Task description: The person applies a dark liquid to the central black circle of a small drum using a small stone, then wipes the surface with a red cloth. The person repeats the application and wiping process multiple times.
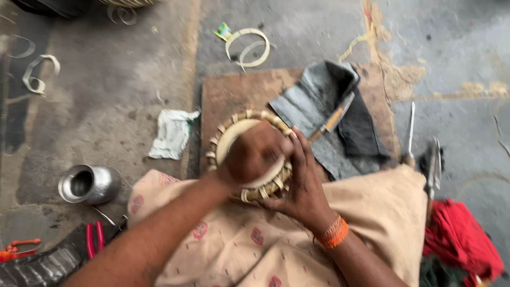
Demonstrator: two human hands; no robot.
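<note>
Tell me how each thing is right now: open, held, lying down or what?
Small drum: upright on the lap, held by both hands.
Left hand: pressed on the drum's skin.
Right hand: wrapped around the drum's side.
Knife: lying flat on the grey rubber sheet.
Metal pot: upright, open.
Red pliers: lying on the floor, shut.
White cloth: crumpled.

Drum [234, 139] face under left hand [254, 154]

My bare forearms, orange thread band [333, 234] on my right wrist, beige garment [255, 234] with small red motifs
</note>
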